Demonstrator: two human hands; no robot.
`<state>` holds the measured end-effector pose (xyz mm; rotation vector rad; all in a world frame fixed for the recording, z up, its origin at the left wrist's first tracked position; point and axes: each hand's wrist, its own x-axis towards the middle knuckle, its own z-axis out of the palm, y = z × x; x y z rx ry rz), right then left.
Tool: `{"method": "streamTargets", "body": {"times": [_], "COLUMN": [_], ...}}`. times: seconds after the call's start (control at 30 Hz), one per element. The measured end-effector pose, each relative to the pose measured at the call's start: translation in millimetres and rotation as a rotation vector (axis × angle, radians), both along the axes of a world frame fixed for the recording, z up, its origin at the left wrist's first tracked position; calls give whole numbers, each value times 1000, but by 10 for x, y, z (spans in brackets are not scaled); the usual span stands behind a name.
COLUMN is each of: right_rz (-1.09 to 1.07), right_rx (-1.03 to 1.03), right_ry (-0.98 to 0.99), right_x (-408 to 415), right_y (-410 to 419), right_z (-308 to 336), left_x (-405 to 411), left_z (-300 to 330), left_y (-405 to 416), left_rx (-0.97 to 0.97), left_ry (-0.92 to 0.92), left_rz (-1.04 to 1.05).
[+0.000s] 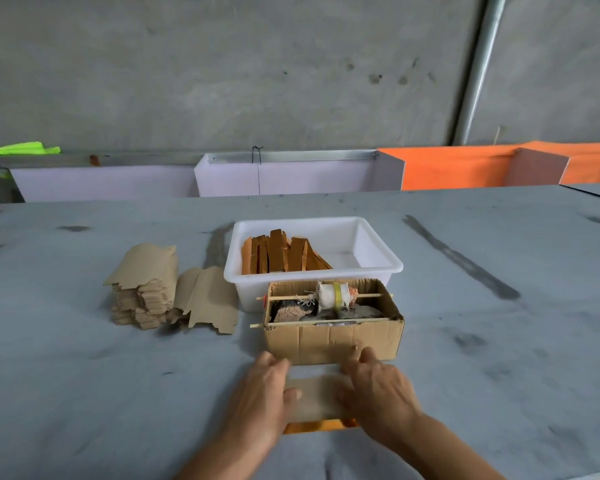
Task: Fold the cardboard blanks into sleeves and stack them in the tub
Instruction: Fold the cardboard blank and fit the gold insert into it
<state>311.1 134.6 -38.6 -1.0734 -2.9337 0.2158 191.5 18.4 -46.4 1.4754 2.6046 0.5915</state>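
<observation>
Cardboard blank [317, 396], a flat tan piece with an orange edge peeking out along its near side, is lying on the grey table [84, 393] right in front of you, at about 6 o'clock from the brown corrugated box [333, 337]. Your left hand [264, 396] is pressing down on its left end and your right hand [378, 389] on its right end, fingers mostly straight and flat on the card, so both look spread rather than clenched, though it's a bit blurry.

That box sits just behind the blank and has a wrapped white roll [333, 295] on a thin wooden stick across its top. Touching it at 12 o'clock is the white plastic tub [378, 261], with a bunch of orange-brown folded sleeves [281, 254] leaning in its left half.

Over at 9 o'clock from the tub you've got the stack of unfolded tan blanks [142, 289], with a few loose ones [208, 299] spilled beside it.
</observation>
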Motion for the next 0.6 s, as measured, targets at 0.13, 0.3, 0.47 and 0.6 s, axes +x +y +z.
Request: {"method": "streamTargets", "body": {"times": [0.13, 0.3, 0.47, 0.6], "right_rz": [27, 66, 87, 57], "right_rx": [-96, -181, -145, -164], "right_ry": [1, 24, 112, 238], "right_x": [-40, -50, -23, 27], "right_y": [98, 209, 237, 301], "right_z": [77, 112, 112, 88], "left_x": [-39, -102, -159, -199], "left_z": [53, 167, 165, 178], "left_y": [127, 212, 187, 208], "left_rx": [-117, -147, -69, 1], "left_ry": [24, -19, -47, -64], "left_rz": [12, 12, 34, 14]}}
